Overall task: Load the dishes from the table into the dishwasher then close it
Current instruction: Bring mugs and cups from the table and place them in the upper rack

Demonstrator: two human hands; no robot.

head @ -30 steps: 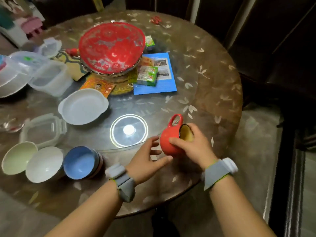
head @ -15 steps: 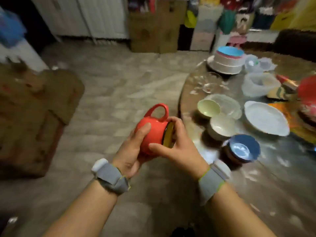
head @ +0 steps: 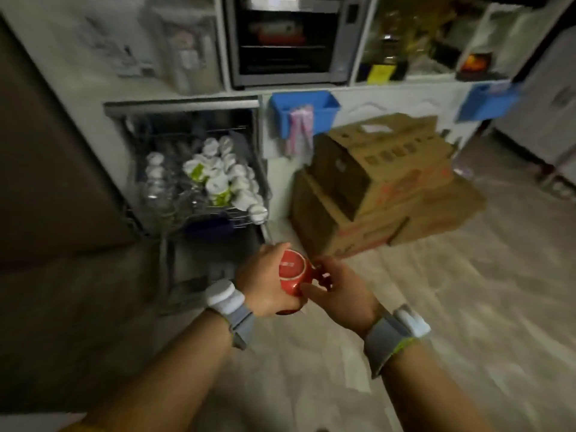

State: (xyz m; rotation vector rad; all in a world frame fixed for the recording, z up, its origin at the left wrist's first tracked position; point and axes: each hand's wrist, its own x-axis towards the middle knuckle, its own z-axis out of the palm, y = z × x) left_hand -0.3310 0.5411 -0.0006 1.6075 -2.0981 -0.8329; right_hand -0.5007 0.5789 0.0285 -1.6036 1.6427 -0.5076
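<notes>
Red mug (head: 292, 271): glazed ceramic, glossy, smooth, w/ light glinting off its base. Dishwasher rack (head: 215, 213): thin metal wire, holding white glossy ceramic cups (head: 218, 182) and clear glassware (head: 157, 190). Oven (head: 293, 42): brushed metal frame, dark glass door. Boxes (head: 374, 188): brown corrugated cardboard, matt. Blue bins (head: 304, 112): smooth plastic. Wristbands (head: 240, 316): grey cloth w/ white plastic units. Floor (head: 467, 307): pale, stone-look, low sheen.

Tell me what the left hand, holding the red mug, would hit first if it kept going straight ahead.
Probably the pulled-out dishwasher rack, near its front edge by the white cups. The left hand and red mug point that way; depth is unclear in the blur.
</notes>
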